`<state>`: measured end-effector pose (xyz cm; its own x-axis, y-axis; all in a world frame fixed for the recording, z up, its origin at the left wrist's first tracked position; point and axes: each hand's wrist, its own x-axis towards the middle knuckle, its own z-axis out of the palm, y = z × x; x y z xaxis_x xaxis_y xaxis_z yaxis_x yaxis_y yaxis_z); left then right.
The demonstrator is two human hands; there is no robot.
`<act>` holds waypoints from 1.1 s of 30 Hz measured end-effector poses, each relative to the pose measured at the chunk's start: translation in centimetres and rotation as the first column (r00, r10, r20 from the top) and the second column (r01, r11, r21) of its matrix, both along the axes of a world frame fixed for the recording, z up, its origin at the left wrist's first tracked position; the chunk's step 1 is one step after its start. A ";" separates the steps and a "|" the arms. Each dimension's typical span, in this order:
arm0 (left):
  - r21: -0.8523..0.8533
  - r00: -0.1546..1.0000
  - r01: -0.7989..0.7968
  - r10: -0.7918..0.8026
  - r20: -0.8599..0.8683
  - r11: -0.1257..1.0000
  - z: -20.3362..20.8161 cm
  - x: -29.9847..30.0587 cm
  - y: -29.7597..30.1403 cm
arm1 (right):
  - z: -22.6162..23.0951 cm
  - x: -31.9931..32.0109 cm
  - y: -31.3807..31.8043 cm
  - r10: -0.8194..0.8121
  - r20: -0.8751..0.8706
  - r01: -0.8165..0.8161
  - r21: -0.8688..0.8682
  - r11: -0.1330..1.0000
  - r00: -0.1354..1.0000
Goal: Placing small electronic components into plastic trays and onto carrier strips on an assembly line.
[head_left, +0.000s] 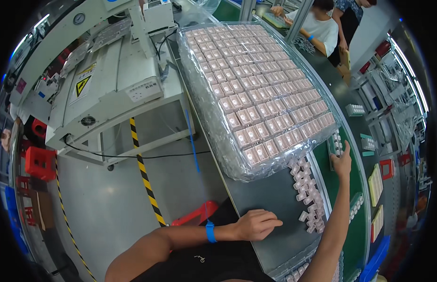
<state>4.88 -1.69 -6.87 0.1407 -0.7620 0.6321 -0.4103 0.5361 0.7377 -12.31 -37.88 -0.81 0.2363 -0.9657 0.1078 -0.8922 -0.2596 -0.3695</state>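
Note:
My left hand (259, 224) is closed, its fingers curled in over the dark worktable (246, 197); whether anything is inside it is hidden. A blue strap circles that wrist. Off to the right, my right hand (342, 163) reaches across to the green conveyor belt, thumb and index finger around a green holder (332, 149) that carries a row of small white pieces. Between my arms lies a loose heap of small clear pinkish square cases (306, 192). Beyond it, a large plastic-wrapped block of the same kind of cases (260, 94) stands in neat rows.
A white machine (110, 94) on a frame stands left of the table. More filled holders (356, 205) lie along the green belt (352, 176). Yellow trays (375, 183) sit at its far side. Co-workers (317, 28) are at the far end. A red stool (40, 163) stands at left.

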 end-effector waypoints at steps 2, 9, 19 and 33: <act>-0.004 1.000 -0.007 0.007 0.010 1.000 0.0 0.0 0.1 | 1.9 0.0 1.9 -0.031 -0.016 0.031 0.012 0.999 0.999; -0.060 0.998 -0.034 0.031 -0.052 0.998 0.3 -0.4 0.1 | 7.2 -5.1 16.4 0.067 0.282 -0.067 -0.012 0.998 0.957; 0.180 0.977 -0.030 0.067 -0.201 0.983 2.4 0.9 2.2 | 5.5 -2.6 35.0 0.022 0.211 -0.039 0.078 0.996 0.977; 0.614 0.867 0.327 0.031 -0.498 0.719 2.1 -0.5 1.5 | 1.1 -2.7 36.7 -0.185 0.557 -0.024 0.347 0.938 0.809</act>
<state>4.41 -0.18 -4.80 0.1108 -0.9824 -0.1504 0.0977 -0.1399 0.9853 -14.99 -1.18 0.32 0.1515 -0.9809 -0.1220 -0.4989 0.0307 -0.8661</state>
